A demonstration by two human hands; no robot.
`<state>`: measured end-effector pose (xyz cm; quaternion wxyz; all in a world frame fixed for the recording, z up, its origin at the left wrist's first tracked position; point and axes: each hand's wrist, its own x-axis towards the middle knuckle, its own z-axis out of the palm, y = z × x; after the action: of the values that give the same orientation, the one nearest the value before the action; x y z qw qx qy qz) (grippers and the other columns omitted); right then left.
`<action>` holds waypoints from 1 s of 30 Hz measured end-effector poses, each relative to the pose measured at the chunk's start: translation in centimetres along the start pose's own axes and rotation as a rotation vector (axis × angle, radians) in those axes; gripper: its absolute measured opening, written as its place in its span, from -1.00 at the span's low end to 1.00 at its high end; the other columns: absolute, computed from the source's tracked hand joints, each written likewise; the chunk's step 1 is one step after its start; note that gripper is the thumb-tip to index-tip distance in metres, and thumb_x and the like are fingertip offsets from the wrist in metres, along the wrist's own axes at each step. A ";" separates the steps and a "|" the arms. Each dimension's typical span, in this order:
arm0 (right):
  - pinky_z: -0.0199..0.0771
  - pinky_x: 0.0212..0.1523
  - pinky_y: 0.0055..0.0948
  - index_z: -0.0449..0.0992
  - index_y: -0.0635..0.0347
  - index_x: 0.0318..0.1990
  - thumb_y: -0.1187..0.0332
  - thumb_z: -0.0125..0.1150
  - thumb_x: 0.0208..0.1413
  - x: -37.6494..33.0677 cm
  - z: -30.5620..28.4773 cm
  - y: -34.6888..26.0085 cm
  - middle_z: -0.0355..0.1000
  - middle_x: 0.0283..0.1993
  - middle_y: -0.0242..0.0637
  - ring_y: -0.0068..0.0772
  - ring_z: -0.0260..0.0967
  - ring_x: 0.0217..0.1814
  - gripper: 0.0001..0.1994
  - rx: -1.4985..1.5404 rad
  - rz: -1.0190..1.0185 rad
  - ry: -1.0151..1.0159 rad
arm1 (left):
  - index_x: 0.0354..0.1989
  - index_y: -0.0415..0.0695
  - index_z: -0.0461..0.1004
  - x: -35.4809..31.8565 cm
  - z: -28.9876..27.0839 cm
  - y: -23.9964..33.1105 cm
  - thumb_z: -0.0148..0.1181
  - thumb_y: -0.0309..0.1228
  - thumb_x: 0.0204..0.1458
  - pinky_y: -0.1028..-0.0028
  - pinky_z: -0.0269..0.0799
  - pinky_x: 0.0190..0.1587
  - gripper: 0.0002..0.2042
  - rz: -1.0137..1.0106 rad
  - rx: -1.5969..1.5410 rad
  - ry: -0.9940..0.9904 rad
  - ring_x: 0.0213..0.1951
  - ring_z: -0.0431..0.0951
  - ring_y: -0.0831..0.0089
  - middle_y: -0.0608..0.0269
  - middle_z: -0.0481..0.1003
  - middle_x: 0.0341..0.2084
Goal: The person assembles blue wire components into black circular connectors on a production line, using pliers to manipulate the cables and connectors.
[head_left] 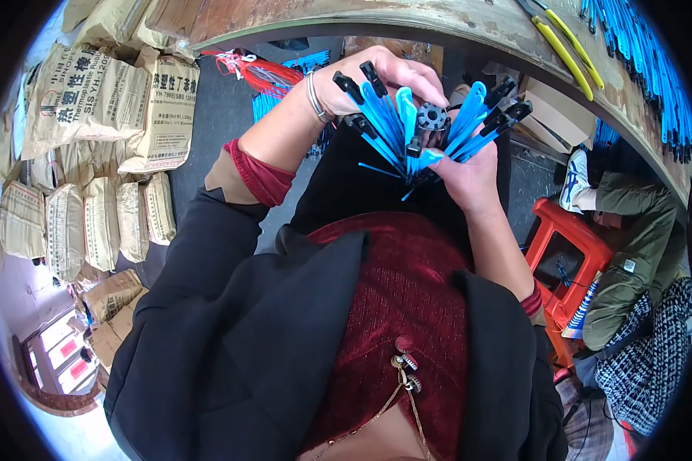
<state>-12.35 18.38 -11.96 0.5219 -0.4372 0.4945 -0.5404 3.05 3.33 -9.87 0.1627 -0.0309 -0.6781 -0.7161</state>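
Left hand (384, 77): curled round blue strips (380, 123), fingertips hidden.
Right hand (465, 173): gripping strips' base.
Black hub (431, 117): partly covered.

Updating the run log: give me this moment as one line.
left hand: holding blue strips | right hand: gripping same bunch, black hub in middle | bench above | stacked sacks left
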 end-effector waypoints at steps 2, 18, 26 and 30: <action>0.30 -0.28 -0.60 0.35 0.21 -0.23 0.40 0.42 -0.28 0.0 0.1 -0.1 0.35 -0.36 -0.48 -0.64 0.28 -0.33 -0.58 0.012 -0.004 0.024 | -0.13 -0.27 0.47 0.1 -0.3 0.1 0.20 -0.32 -0.05 0.46 0.32 -0.08 -0.66 0.019 0.004 -0.015 -0.18 0.46 0.37 0.08 0.47 -0.23; 0.25 -0.32 -0.64 0.33 0.19 -0.23 0.36 0.43 -0.24 0.5 -0.1 0.6 0.30 -0.37 -0.53 -0.68 0.22 -0.35 -0.58 -0.014 0.015 0.096 | -0.04 -0.27 0.36 -1.1 1.3 0.7 0.15 -0.05 -0.06 0.34 0.27 0.03 -0.45 -0.032 -0.264 0.176 -0.06 0.42 0.31 0.05 0.40 -0.08; 0.28 -0.29 -0.63 0.37 0.20 -0.24 0.39 0.42 -0.23 0.2 0.3 0.6 0.32 -0.35 -0.54 -0.67 0.25 -0.32 -0.61 0.064 0.003 0.131 | -0.14 -0.27 0.40 -0.8 3.5 1.3 0.24 -0.38 -0.11 0.42 0.33 -0.06 -0.64 -0.051 0.255 0.362 -0.16 0.45 0.41 0.14 0.45 -0.23; 0.30 -0.27 -0.62 0.37 0.21 -0.21 0.40 0.42 -0.23 0.4 0.0 0.5 0.33 -0.33 -0.52 -0.66 0.27 -0.29 -0.60 0.043 -0.001 0.097 | -0.24 -0.26 0.46 -0.1 5.6 1.8 0.24 -0.51 -0.15 0.56 0.40 -0.23 -0.75 -0.123 0.189 0.598 -0.34 0.48 0.57 0.29 0.48 -0.40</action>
<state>-12.27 18.02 -12.47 0.5065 -0.3994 0.5070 -0.5717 2.66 8.79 -7.68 0.3134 0.2374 -0.6641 -0.6359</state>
